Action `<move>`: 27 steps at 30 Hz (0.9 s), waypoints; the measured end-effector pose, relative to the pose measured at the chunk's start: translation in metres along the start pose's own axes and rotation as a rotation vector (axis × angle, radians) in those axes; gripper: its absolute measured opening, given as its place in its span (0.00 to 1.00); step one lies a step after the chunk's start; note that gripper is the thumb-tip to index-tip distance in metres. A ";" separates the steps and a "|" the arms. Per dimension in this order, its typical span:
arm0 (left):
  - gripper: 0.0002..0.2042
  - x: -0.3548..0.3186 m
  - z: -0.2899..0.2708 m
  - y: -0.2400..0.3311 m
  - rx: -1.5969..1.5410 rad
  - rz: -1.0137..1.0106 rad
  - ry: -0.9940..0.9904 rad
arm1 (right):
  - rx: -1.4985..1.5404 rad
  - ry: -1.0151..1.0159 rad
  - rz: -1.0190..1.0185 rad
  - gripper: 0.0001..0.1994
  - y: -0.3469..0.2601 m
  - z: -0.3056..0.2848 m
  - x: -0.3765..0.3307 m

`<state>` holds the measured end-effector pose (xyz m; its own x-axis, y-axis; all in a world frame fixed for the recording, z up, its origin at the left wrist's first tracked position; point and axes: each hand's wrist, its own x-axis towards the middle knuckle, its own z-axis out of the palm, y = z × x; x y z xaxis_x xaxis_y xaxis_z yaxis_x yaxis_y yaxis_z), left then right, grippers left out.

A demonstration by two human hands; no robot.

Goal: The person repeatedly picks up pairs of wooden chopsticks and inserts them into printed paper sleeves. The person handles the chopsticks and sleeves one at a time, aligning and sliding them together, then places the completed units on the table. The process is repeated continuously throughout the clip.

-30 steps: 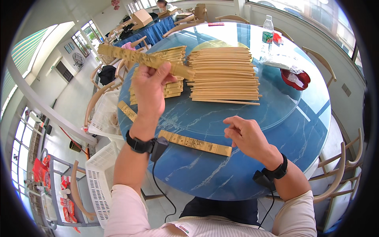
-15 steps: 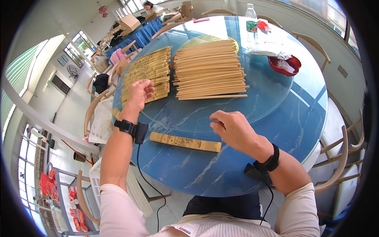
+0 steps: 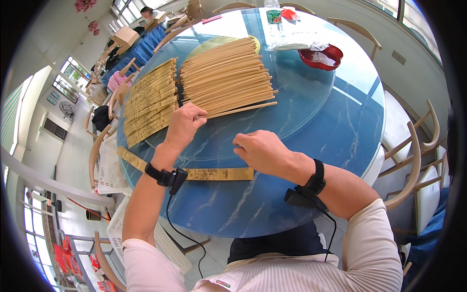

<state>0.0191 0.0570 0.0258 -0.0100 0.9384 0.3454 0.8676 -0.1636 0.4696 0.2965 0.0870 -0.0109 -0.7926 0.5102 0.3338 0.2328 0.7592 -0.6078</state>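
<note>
My left hand (image 3: 184,127) is closed in a pinch at the left end of the nearest wooden chopstick (image 3: 243,110). That chopstick lies slightly apart from a broad row of pale chopsticks (image 3: 226,73). To their left is an overlapping stack of gold printed paper sleeves (image 3: 151,102). Loosely curled, my right hand (image 3: 265,150) hovers over the table to the right, with nothing seen in its fingers. A flat gold sleeve strip (image 3: 219,174) lies nearer me, partly hidden by my left wrist. Another gold strip (image 3: 131,158) lies left of that wrist.
The round blue marbled table (image 3: 272,204) carries a glass turntable under the chopsticks. At the back are a red bowl (image 3: 331,57), white plastic wrap (image 3: 296,41) and a bottle (image 3: 274,17). Wooden chairs (image 3: 413,165) surround the table. A black cable (image 3: 192,238) hangs from my left wrist.
My left hand has moved right from above the paper sleeves to the chopstick's end, and its fingers have closed. My right hand stays curled nearby. The whole view has shifted with my head.
</note>
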 end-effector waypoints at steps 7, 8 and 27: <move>0.07 -0.010 0.012 0.002 0.203 0.089 -0.067 | -0.012 -0.002 -0.013 0.09 0.000 0.004 -0.002; 0.06 -0.011 0.010 0.008 0.182 0.058 -0.064 | -0.018 0.010 -0.027 0.09 0.001 0.004 -0.002; 0.11 -0.026 0.005 0.007 0.195 0.173 -0.047 | -0.050 -0.068 0.018 0.10 -0.006 0.000 -0.001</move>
<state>0.0274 0.0327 0.0159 0.1661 0.9153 0.3669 0.9339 -0.2655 0.2394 0.2959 0.0818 -0.0075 -0.8243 0.4966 0.2720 0.2739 0.7701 -0.5761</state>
